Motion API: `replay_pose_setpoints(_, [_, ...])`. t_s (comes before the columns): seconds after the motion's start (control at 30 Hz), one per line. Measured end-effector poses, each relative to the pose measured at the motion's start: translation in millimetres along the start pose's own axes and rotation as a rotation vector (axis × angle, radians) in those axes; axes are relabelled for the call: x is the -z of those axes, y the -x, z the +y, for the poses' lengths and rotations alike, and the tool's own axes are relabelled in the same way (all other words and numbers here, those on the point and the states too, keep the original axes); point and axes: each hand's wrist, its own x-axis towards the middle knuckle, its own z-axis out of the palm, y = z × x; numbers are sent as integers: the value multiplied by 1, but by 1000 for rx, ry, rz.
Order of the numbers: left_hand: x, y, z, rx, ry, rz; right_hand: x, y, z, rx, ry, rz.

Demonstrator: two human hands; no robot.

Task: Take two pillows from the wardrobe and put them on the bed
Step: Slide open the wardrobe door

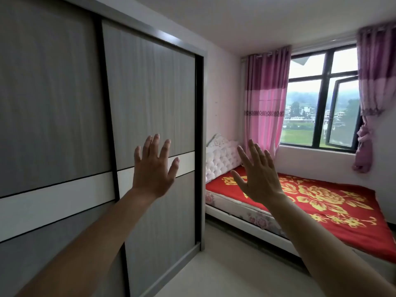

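Just spread, empty hands (152, 168) before wardrobe (150, 93)

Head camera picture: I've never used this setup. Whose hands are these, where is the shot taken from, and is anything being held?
The one camera sits on a person's head, looking forward and down. The left hand and right hand are bare, fingers spread, holding nothing. The left hand is raised in front of the closed wardrobe door. To the right stands the bed under a red flowered cover, beside a window with pink curtains. No pillows show.
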Motion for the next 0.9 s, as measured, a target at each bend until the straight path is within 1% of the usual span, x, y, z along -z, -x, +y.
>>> replay_pose_setpoints(0.03, [-2, 1, -7, 23, -6, -40, -3, -1, -2, -4, 15, -20])
replay_pose_setpoints(0.13, [-17, 6, -31, 22, -44, -56, -14, 1, -1, -27, 55, -35])
replay_pose_setpoints(0.23, [-35, 14, -45, 40, -27, -83, -35, 14, -4, -46, 46, -32])
replay_pose_setpoints(0.37, [-67, 11, -52, 46, -10, -150, -66, 26, -2, -104, 46, -97])
replay_pose_setpoints(0.47, [-98, -2, -52, 54, 0, -143, -95, 17, 10, -102, 47, -129])
replay_pose_setpoints(0.67, [-189, -47, -47, 63, -19, -147, -181, -28, 54, -130, -4, -135])
replay_pose_setpoints(0.8, [-258, -101, -34, 62, -66, -197, -245, -69, 92, -105, -24, -147])
replay_pose_setpoints(0.9, [-305, -148, -23, 14, -91, -196, -287, -110, 128, -70, -21, -174])
